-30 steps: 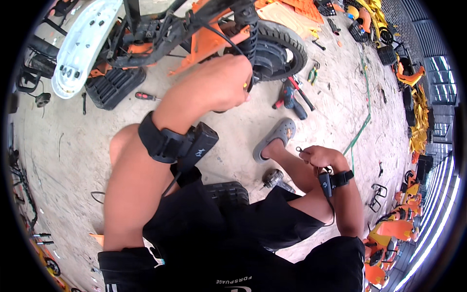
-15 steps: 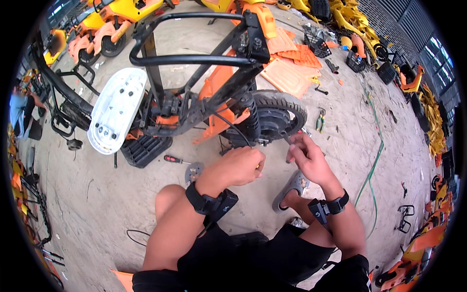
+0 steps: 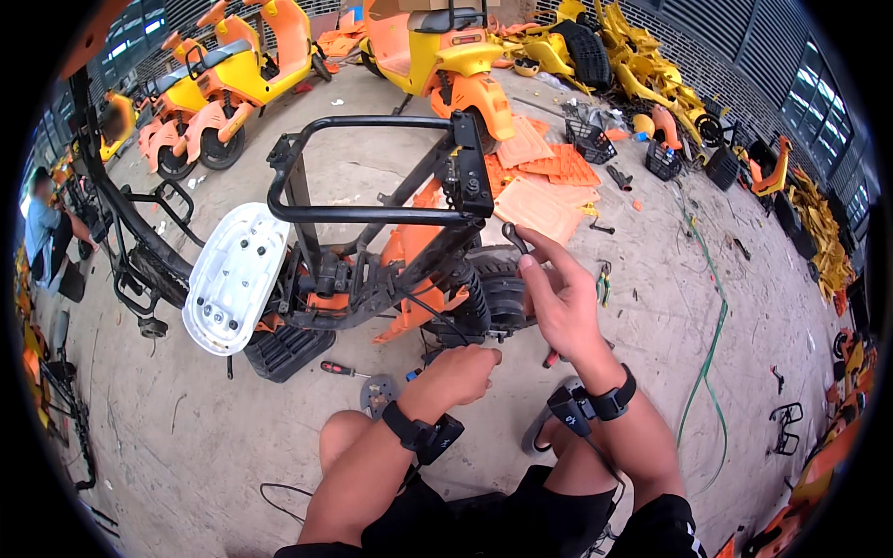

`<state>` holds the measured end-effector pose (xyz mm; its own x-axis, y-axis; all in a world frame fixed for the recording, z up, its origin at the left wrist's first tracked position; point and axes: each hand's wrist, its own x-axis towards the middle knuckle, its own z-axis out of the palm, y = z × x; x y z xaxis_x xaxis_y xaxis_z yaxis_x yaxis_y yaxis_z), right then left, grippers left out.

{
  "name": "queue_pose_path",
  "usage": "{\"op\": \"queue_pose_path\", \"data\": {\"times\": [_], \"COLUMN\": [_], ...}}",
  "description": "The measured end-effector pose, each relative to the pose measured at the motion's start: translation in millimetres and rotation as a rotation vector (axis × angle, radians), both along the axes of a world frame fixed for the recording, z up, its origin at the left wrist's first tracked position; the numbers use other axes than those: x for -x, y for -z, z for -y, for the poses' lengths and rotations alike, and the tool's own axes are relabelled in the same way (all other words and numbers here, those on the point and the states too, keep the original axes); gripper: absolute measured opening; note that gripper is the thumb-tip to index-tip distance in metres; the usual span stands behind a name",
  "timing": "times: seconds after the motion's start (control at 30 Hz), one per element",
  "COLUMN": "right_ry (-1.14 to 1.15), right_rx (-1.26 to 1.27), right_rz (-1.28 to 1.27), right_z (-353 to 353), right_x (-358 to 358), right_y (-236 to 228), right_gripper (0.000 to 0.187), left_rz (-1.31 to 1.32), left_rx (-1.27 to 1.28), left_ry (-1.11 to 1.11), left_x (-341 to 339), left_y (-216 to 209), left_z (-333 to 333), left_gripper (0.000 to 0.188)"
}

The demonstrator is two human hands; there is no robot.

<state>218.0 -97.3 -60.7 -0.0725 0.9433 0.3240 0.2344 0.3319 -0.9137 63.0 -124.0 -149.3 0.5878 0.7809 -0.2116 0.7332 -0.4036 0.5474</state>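
My right hand [image 3: 566,307] is raised beside the rear of a stripped scooter frame [image 3: 377,219]. A dark wrench with a ring end [image 3: 513,236] is pinched between its thumb and fingers. Lower down, near the rear shock absorber [image 3: 471,302], my left hand [image 3: 462,375] is closed; its fingers curl away, so what they hold, if anything, is hidden. Behind the right hand the rear wheel [image 3: 498,288] is partly covered. A white footboard tray [image 3: 260,228] with small dark parts on it is mounted on the left side of the frame.
A red-and-black screwdriver [image 3: 342,369] lies on the concrete floor, as do green-handled pliers [image 3: 604,283]. Orange panels [image 3: 539,205] are stacked behind the frame. A green hose [image 3: 714,344] runs along the right. Orange-and-yellow scooters [image 3: 251,65] stand at the back; a person [image 3: 48,232] sits far left.
My right hand has lifted up with the wrench, away from the wheel hub. My left hand has come slightly down and left. The view has tilted up, showing more of the background.
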Motion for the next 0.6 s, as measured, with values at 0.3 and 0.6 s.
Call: {"op": "queue_pose_path", "data": {"times": [0.3, 0.6], "right_ry": [0.017, 0.015], "right_rx": [-0.559, -0.696], "right_rz": [0.677, 0.816], "right_z": [-55.1, -63.3], "right_x": [1.0, 8.8], "right_y": [-63.3, -75.0], "right_gripper": [0.031, 0.031], "left_rz": [-0.017, 0.044], "left_rx": [-0.184, -0.107], "left_ry": [0.002, -0.024], "left_x": [-7.6, 6.7], "left_y": [13.4, 8.7], "left_z": [1.5, 3.2], "left_gripper": [0.014, 0.016]}}
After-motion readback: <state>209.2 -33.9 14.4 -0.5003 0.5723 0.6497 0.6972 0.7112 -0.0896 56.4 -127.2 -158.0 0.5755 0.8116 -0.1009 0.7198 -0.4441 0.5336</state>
